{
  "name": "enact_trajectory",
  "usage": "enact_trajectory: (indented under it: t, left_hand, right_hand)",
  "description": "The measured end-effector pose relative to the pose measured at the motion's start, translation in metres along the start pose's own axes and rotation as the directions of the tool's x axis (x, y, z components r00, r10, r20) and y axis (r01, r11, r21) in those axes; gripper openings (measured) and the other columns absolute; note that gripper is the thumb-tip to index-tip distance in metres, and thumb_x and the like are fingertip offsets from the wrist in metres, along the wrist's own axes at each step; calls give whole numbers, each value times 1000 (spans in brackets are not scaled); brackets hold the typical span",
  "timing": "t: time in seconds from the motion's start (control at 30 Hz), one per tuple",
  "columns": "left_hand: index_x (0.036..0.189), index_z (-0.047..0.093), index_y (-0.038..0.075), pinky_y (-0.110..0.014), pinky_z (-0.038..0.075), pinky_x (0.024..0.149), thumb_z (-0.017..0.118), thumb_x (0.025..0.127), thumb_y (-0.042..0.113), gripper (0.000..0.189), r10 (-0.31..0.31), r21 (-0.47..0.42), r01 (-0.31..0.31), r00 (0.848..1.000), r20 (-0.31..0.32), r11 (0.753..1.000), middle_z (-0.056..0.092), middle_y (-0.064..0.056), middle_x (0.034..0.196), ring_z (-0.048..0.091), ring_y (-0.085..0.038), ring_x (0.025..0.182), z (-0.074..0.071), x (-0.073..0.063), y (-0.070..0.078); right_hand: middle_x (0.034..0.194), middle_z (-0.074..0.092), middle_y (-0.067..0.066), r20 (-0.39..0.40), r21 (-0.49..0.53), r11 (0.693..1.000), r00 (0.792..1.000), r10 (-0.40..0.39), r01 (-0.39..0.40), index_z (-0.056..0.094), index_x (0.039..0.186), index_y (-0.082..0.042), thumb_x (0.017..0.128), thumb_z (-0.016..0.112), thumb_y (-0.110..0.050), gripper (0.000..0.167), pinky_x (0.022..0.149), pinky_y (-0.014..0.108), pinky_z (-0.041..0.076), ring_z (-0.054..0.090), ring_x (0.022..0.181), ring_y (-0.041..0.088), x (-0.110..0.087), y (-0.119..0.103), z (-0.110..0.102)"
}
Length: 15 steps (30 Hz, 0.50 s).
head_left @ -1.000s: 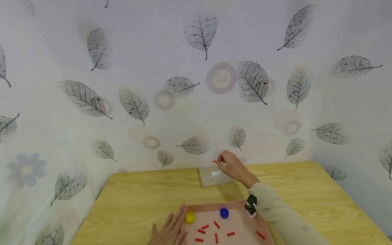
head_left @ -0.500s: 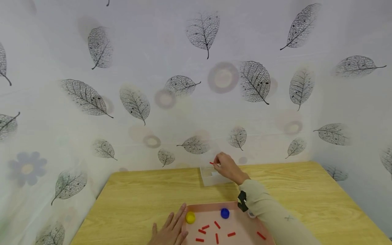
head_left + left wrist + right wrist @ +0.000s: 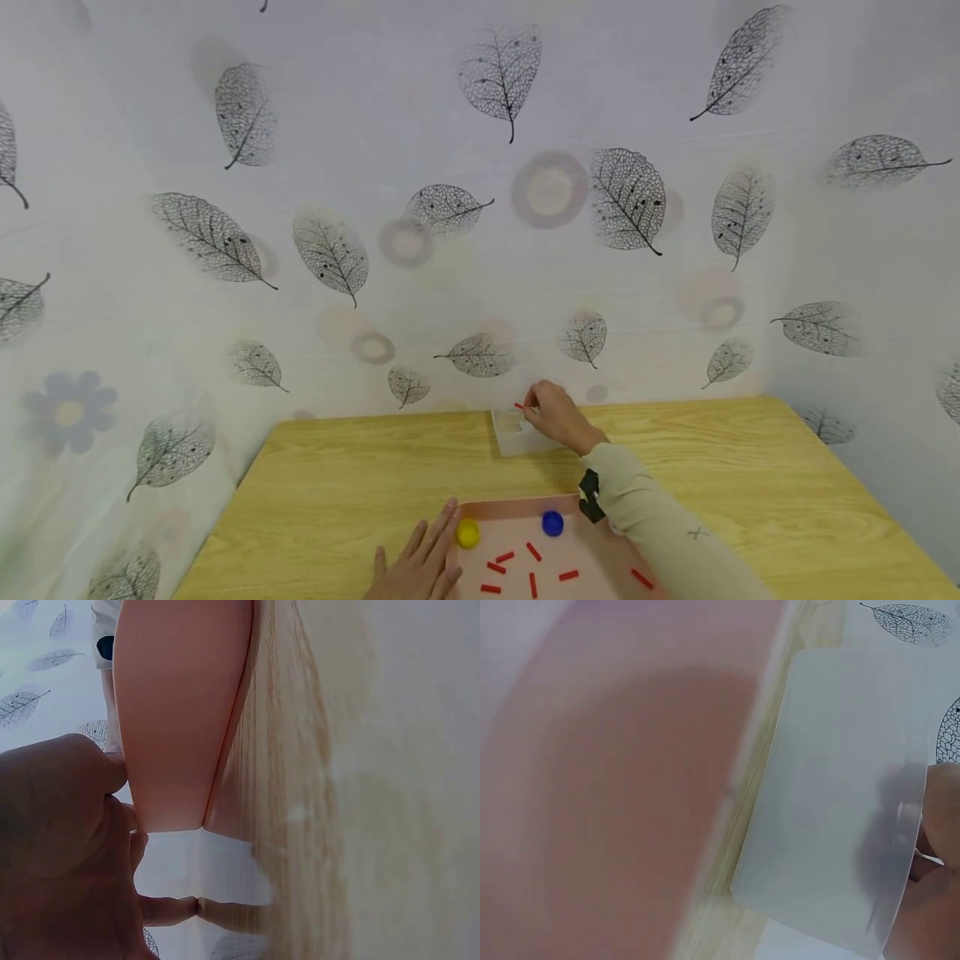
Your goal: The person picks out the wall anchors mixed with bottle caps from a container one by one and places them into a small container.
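Note:
In the head view my right hand [image 3: 557, 417] pinches a small red stick [image 3: 519, 406] between thumb and fingertips, just above a translucent white box [image 3: 513, 437] at the back of the table. Part of the box is behind the hand; in the right wrist view its wall [image 3: 832, 787] stands beside my fingers [image 3: 937, 825]. My left hand [image 3: 420, 562], fingers extended, touches the left side of a pink tray [image 3: 517, 507]. More red sticks [image 3: 568, 575] lie scattered in the tray. The left wrist view shows the tray's outer wall [image 3: 180, 712] close to the hand.
Along the tray's far side sit a yellow round piece [image 3: 468, 533] and a blue round piece [image 3: 552, 523]. My right sleeve [image 3: 660, 525] crosses the tray's right corner. The wooden table [image 3: 337, 475] meets a leaf-patterned wall covering [image 3: 405, 317] behind the box.
My right hand, with the red stick, has moved slightly left and lower over the box. The sleeve now covers the white piece in the tray's right corner. The left hand stays put.

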<state>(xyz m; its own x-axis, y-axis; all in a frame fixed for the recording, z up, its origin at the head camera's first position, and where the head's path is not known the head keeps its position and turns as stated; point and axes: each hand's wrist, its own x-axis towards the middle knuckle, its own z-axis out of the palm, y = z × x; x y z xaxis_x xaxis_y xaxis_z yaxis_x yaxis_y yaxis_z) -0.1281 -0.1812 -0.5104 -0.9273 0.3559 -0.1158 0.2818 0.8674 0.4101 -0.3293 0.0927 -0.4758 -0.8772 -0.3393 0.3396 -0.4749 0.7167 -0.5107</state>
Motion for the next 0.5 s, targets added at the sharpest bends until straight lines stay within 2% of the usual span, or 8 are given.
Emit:
enact_trajectory:
  t: [0.37,0.5]
  left_hand:
    - [165,17,38,-93,19,90,25,107,64,65,1,7,-1,1000,1,1000,11,21,170,43,-45,141,1,0,-2]
    - [165,17,37,-93,20,90,26,107,63,65,7,11,-7,1000,2,1000,11,20,170,43,-45,141,0,0,-3]
  right_hand:
    - [85,59,8,-18,-1,999,999,-43,43,66,84,-2,91,69,4,9,74,42,53,59,80,23,-2,-2,-2]
    - [85,60,9,-46,14,997,996,-78,78,67,86,-1,91,69,4,7,73,42,53,59,80,24,-3,-3,-7]
